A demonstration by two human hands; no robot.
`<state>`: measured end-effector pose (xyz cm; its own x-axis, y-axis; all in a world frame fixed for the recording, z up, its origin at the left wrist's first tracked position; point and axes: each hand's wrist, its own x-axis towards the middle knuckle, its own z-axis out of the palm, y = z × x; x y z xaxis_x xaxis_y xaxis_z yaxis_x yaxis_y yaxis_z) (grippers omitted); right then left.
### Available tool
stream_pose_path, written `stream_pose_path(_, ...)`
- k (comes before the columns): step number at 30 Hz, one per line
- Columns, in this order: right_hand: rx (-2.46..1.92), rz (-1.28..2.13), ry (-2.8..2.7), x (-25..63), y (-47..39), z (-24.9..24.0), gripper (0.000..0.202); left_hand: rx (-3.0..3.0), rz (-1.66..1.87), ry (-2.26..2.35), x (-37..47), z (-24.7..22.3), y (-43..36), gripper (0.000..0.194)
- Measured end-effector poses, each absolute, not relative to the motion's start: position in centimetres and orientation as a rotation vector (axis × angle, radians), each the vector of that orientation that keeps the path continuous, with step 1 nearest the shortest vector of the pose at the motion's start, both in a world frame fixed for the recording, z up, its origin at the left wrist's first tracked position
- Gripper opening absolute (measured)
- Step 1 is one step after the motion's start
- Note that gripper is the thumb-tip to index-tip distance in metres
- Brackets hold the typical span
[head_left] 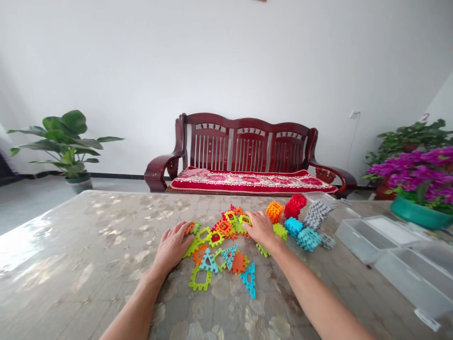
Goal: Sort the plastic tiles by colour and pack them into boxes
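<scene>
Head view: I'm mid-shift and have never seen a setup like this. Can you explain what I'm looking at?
There is no machine here. The one picture comes from a camera worn on a person's head, looking forward and down past both bare arms.

On the patterned table lies a loose spread of notched toy pieces, mostly green, orange, red and blue. The left hand rests at their left edge; the right hand has its fingers on a green piece. I cannot tell whether either hand grips anything.

Beyond the right hand are coloured stacks, then clear boxes and purple flowers. A wooden bench stands behind.
</scene>
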<state>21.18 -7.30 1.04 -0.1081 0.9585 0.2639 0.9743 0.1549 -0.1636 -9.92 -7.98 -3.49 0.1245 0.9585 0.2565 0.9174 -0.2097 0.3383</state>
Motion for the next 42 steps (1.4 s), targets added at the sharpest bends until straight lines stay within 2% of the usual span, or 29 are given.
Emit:
stream_pose_path(12,-1.991,0.000,-2.109,20.4,-7.0,0.7,0.055,2.265,0.631,1.936,-9.8,-3.0,-8.0,0.044)
stream_pose_path(21,-2.051,-0.060,-2.007,18.2,-7.8,0.7,0.043,2.276,0.650,1.941,-9.6,-2.8,-8.2,0.044)
stream_pose_path(33,-1.995,0.016,-1.907,18.6,-8.2,0.5,0.050,2.302,0.608,1.952,-9.9,-3.3,-7.7,0.044)
stream_pose_path(42,-1.997,-0.309,-1.696,25.7,-12.6,0.7,0.051,2.306,0.626,1.962,-10.0,-3.6,-7.6,0.044)
